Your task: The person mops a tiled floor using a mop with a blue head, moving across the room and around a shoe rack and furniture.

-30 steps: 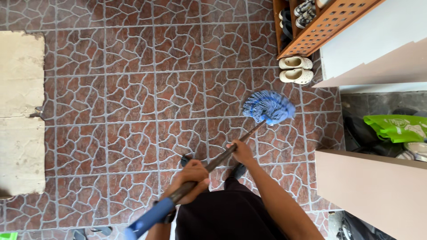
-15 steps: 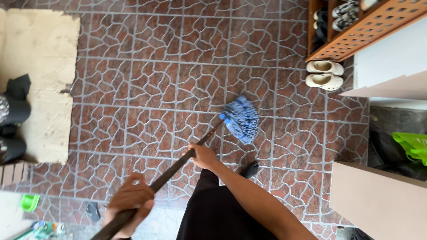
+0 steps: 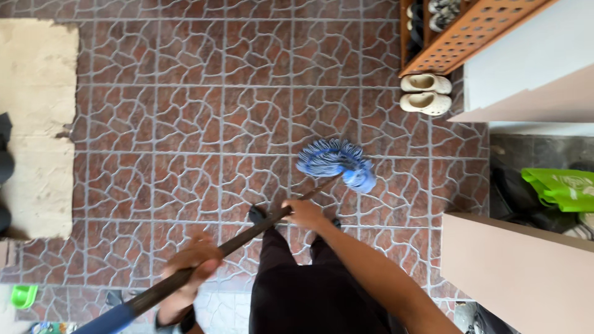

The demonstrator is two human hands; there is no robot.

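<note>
Mopping was underway: both hands, left hand (image 3: 189, 263) and right hand (image 3: 303, 213), were closed around the mop (image 3: 337, 162); its head lay on the floor (image 3: 185, 124) near the shoes (image 3: 426, 93); no wet patch showed.

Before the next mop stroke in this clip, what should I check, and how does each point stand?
1. Right hand wrapped around the mop handle: ok.
2. Left hand gripping further up the handle: ok.
3. Blue mop head resting on the tiled floor: ok.
4. Pale clogs apart from the mop head: ok.
5. Beige mat apart from the mop head: ok.
6. Floor wet or dry: cannot tell.
</note>
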